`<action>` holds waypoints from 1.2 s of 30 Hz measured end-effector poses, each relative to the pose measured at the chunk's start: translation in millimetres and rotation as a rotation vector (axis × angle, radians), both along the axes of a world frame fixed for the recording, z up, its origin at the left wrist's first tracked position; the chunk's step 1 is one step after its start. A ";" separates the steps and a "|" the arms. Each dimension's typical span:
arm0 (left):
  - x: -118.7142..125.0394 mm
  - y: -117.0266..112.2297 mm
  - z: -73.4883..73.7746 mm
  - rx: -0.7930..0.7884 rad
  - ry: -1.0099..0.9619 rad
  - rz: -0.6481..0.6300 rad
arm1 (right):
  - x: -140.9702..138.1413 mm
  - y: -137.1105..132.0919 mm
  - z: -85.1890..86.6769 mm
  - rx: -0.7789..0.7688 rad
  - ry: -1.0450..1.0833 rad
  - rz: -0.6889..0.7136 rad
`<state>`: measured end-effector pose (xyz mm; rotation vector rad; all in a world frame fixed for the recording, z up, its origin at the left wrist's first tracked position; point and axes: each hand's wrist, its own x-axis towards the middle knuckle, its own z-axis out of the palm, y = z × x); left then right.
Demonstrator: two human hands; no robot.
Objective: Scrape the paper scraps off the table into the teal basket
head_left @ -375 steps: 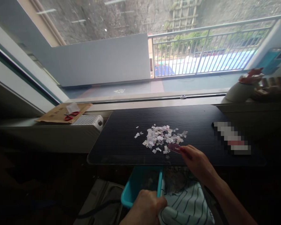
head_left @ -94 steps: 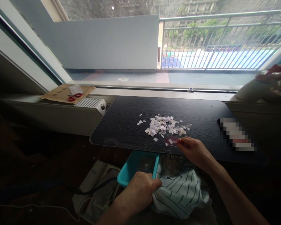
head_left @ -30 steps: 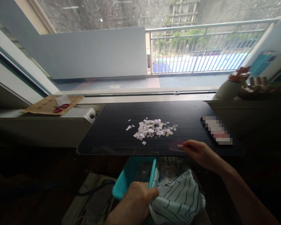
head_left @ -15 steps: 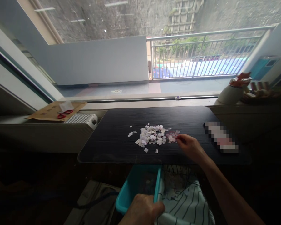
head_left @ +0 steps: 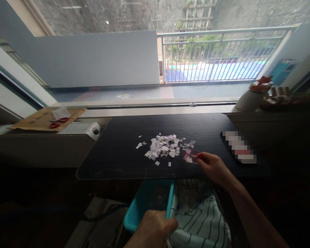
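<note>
A heap of small white and pale pink paper scraps [head_left: 165,148] lies in the middle of a black tabletop [head_left: 124,151]. My right hand [head_left: 214,167] rests on the table just right of the heap, fingers pinched on a small clear pinkish scoop [head_left: 190,156] that carries a few scraps. Below the table's front edge my left hand [head_left: 155,229] is closed on the rim of a teal plastic bin [head_left: 144,206], together with a striped white-and-green cloth [head_left: 198,224] that has scraps lying on it.
A blurred flat object [head_left: 239,147] lies on the table's right side. On the sill at left are a brown envelope [head_left: 41,119] with red scissors [head_left: 55,123], and a white radiator [head_left: 79,128]. A white pot [head_left: 249,100] stands at right. A window with a railing is behind.
My right hand drew the scoop from the heap's right side back toward the front edge with a few scraps on it. My left hand kept its grip on the bin.
</note>
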<state>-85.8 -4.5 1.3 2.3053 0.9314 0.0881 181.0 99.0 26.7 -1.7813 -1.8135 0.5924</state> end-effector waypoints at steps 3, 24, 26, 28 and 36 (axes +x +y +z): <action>0.6 0.1 2.5 0.028 0.052 -0.002 | 5.3 -3.8 1.8 0.024 -0.031 -0.074; 7.7 -1.2 12.4 0.015 0.064 -0.004 | 12.0 -25.8 6.0 -0.041 -0.043 -0.074; 7.9 -1.6 11.4 0.026 0.069 -0.005 | 7.6 -25.0 6.5 -0.015 -0.051 -0.099; 8.0 -2.0 9.6 0.053 0.078 -0.004 | 1.3 -23.8 6.5 0.003 -0.021 -0.079; 6.1 -4.2 10.8 0.055 0.091 -0.001 | -3.0 -25.4 6.7 0.000 0.025 -0.026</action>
